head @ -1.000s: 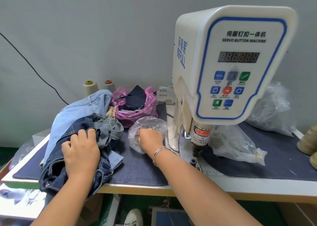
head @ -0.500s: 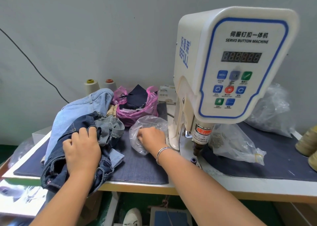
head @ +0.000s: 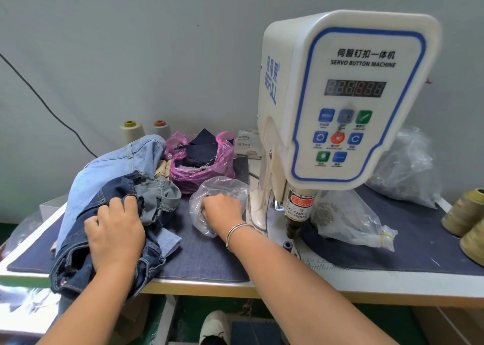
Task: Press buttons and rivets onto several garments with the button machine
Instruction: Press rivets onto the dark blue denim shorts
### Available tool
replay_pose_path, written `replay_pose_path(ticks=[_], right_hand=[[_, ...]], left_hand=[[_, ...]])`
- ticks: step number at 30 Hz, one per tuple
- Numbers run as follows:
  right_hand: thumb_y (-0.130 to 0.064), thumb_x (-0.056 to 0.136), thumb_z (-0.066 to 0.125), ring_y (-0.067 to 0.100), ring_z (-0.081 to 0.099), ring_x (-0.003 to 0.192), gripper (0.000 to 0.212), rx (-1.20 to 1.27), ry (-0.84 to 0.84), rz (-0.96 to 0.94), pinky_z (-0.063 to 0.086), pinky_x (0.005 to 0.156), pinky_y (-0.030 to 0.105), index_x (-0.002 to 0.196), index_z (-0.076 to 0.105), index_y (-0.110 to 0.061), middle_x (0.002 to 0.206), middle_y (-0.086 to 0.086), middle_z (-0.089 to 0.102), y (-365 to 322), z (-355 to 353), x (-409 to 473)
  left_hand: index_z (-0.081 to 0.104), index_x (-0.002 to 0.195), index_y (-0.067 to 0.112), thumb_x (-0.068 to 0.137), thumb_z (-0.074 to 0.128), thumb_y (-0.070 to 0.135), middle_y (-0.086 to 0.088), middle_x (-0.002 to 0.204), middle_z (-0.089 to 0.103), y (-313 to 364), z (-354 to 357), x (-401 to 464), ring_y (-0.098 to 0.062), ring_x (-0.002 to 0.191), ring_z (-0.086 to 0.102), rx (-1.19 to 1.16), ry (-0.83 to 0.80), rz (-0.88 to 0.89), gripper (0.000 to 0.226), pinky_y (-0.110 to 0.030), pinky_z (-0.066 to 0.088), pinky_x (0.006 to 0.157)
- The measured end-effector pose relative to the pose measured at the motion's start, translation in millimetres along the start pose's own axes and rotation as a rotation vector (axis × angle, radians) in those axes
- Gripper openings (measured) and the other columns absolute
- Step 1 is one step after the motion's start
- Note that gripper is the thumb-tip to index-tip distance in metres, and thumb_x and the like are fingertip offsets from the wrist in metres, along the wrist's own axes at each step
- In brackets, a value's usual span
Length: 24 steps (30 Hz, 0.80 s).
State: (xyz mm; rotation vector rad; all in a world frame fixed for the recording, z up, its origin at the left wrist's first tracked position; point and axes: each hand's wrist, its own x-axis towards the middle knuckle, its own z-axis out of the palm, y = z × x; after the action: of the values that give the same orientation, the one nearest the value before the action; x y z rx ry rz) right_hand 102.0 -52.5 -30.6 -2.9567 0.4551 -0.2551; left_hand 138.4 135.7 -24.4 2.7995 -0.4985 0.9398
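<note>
left hand flat, fingers together, on dark jeans overhanging table edge, lower left | two thread cones behind | right hand inside clear bag, grip hidden, can't tell | one button machine right-centre | two clear bags beyond it | bare denim mat between hands

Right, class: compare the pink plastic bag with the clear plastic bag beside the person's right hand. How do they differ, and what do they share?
The pink plastic bag is tinted and holds dark navy fabric pieces; the clear plastic bag is see-through and holds small metal parts. The pink bag sits further back with no hand on it, while the right hand reaches into the clear bag. Both are crumpled, open-topped and sit on the denim-covered table.
</note>
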Motion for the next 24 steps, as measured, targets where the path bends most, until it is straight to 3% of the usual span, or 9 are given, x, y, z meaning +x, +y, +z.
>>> replay_pose_path(ticks=[3, 11, 24], right_hand=[[-0.009, 0.092, 0.050, 0.034, 0.061, 0.106, 0.024, 0.002, 0.007, 0.008, 0.042, 0.079, 0.036, 0.113, 0.062, -0.011, 0.113, 0.013, 0.065, -0.7, 0.2, -1.2], [-0.014, 0.089, 0.055, 0.033, 0.061, 0.105, 0.022, 0.027, -0.046, 0.072, 0.045, 0.081, 0.037, 0.109, 0.064, -0.011, 0.112, 0.012, 0.065, -6.8, -3.7, -1.1], [-0.016, 0.089, 0.054, 0.030, 0.060, 0.105, 0.023, -0.079, -0.040, 0.075, 0.036, 0.086, 0.040, 0.111, 0.061, -0.015, 0.112, 0.007, 0.064, -9.5, -2.5, -2.8]], left_hand=[[0.056, 0.094, -0.004, 0.078, 0.027, 0.000, -0.023, 0.076, 0.049, 0.1, -0.8, 0.1, -0.038, 0.068, 0.049, -0.004, 0.006, 0.008, 0.033, -0.047, 0.031, 0.063], [0.056, 0.095, -0.003, 0.079, 0.028, 0.001, -0.023, 0.077, 0.050, -0.6, -0.8, 0.1, -0.037, 0.069, 0.049, -0.001, -0.004, -0.004, 0.033, -0.046, 0.034, 0.064], [0.056, 0.096, -0.003, 0.079, 0.028, 0.001, -0.022, 0.077, 0.050, -2.4, 3.5, -0.1, -0.037, 0.068, 0.049, 0.000, 0.014, -0.004, 0.033, -0.045, 0.032, 0.063]])
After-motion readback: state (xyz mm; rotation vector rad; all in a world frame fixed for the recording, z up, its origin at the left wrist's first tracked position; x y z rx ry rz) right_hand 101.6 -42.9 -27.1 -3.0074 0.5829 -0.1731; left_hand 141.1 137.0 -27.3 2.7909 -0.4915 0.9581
